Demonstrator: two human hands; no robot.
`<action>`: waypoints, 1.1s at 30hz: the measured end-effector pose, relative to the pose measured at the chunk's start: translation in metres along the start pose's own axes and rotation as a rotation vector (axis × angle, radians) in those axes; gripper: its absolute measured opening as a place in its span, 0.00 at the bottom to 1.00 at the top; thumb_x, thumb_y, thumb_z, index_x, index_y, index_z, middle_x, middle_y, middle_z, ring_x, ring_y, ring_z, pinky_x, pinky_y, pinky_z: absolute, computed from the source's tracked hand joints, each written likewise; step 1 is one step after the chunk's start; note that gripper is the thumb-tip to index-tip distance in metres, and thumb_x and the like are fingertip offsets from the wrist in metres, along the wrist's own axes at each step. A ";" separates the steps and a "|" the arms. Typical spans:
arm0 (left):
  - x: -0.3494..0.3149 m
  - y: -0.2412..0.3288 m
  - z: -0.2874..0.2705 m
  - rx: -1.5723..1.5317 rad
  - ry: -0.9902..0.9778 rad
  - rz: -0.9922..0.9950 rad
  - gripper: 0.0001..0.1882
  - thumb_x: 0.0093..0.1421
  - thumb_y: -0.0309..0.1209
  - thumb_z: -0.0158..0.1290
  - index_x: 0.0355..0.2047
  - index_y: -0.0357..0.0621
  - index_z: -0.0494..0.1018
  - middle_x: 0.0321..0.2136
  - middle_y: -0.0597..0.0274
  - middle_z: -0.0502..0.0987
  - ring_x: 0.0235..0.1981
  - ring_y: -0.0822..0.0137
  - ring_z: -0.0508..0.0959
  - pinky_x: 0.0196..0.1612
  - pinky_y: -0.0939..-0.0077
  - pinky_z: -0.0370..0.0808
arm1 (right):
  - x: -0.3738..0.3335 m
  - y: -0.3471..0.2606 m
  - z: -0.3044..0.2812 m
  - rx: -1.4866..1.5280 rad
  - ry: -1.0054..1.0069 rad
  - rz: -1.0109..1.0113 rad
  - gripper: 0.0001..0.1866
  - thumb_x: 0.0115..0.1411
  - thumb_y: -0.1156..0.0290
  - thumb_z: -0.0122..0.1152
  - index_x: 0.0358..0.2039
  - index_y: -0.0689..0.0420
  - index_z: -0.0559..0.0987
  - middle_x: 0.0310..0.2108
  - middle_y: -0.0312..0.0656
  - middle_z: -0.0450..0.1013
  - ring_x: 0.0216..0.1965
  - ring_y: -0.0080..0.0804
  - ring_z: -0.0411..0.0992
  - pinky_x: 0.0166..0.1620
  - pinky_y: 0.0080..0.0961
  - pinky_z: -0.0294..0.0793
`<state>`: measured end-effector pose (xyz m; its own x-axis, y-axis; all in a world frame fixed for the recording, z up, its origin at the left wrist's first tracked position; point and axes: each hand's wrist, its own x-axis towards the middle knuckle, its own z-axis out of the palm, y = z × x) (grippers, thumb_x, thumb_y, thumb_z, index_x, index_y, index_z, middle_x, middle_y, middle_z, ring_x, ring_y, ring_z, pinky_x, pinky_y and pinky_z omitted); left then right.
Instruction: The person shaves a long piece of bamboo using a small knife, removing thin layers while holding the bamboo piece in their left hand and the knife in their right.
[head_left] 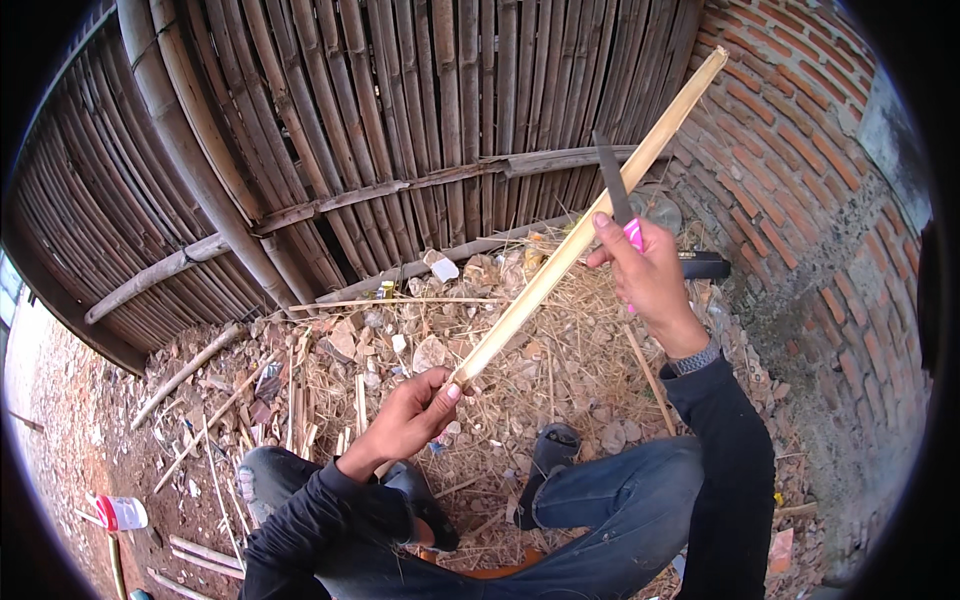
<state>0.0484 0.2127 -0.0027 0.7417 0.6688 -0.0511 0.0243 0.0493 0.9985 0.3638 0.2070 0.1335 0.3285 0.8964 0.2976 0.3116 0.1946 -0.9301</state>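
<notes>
A long pale strip of split bamboo (540, 285) slants from low centre up to the far right. Its near end is pinched between the thumb and fingers of my left hand (415, 412). My right hand (645, 270) is closed round the pink handle of a knife (612, 180), whose dark blade points up and away beside the strip. The right thumb rests against the strip a little past its middle. Part of the knife handle is hidden by my fingers.
Rubble, stones and straw (430, 340) cover the ground before my feet. A bamboo slat wall (400, 100) stands ahead, a brick wall (800, 150) to the right. A dark bottle-like object (705, 265) lies by the bricks. A red-and-white container (122, 513) and bamboo pieces (205, 552) lie at left.
</notes>
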 end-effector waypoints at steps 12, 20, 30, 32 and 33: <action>0.015 -0.019 0.017 -0.601 0.018 -0.113 0.18 0.79 0.36 0.39 0.61 0.41 0.65 0.20 0.69 0.61 0.14 0.77 0.60 0.18 0.83 0.59 | -0.079 0.050 0.043 -0.491 -0.525 -0.179 0.10 0.72 0.67 0.55 0.43 0.61 0.71 0.36 0.53 0.71 0.38 0.55 0.73 0.42 0.46 0.71; 0.014 -0.033 0.022 -0.600 0.037 -0.065 0.12 0.79 0.38 0.38 0.53 0.46 0.64 0.18 0.70 0.59 0.12 0.77 0.59 0.14 0.82 0.57 | -0.087 0.055 0.064 -0.490 -0.750 -0.041 0.17 0.71 0.55 0.57 0.43 0.58 0.74 0.20 0.47 0.75 0.23 0.56 0.77 0.28 0.49 0.73; -0.003 -0.033 0.025 -0.513 0.048 -0.027 0.13 0.79 0.35 0.39 0.59 0.44 0.61 0.18 0.73 0.57 0.13 0.79 0.54 0.17 0.82 0.54 | -0.080 0.098 0.067 -0.958 -0.568 -0.489 0.27 0.67 0.43 0.58 0.31 0.57 0.79 0.14 0.47 0.74 0.16 0.47 0.77 0.20 0.43 0.76; -0.003 -0.032 0.019 -0.481 0.080 -0.036 0.13 0.79 0.36 0.38 0.58 0.43 0.61 0.16 0.73 0.56 0.12 0.79 0.53 0.17 0.82 0.53 | -0.067 0.101 0.066 -0.963 -0.477 -0.570 0.27 0.67 0.42 0.57 0.31 0.57 0.79 0.14 0.46 0.73 0.16 0.47 0.77 0.20 0.42 0.76; -0.004 -0.025 0.018 -0.472 0.084 -0.012 0.13 0.79 0.36 0.37 0.56 0.42 0.61 0.15 0.73 0.55 0.11 0.79 0.52 0.16 0.81 0.52 | -0.056 0.100 0.063 -0.991 -0.436 -0.620 0.27 0.68 0.43 0.56 0.32 0.57 0.79 0.13 0.46 0.72 0.16 0.47 0.77 0.20 0.43 0.76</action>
<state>0.0568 0.1950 -0.0268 0.6861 0.7228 -0.0829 -0.2890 0.3753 0.8807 0.3206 0.2011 0.0101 -0.3778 0.8551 0.3551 0.9078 0.4175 -0.0395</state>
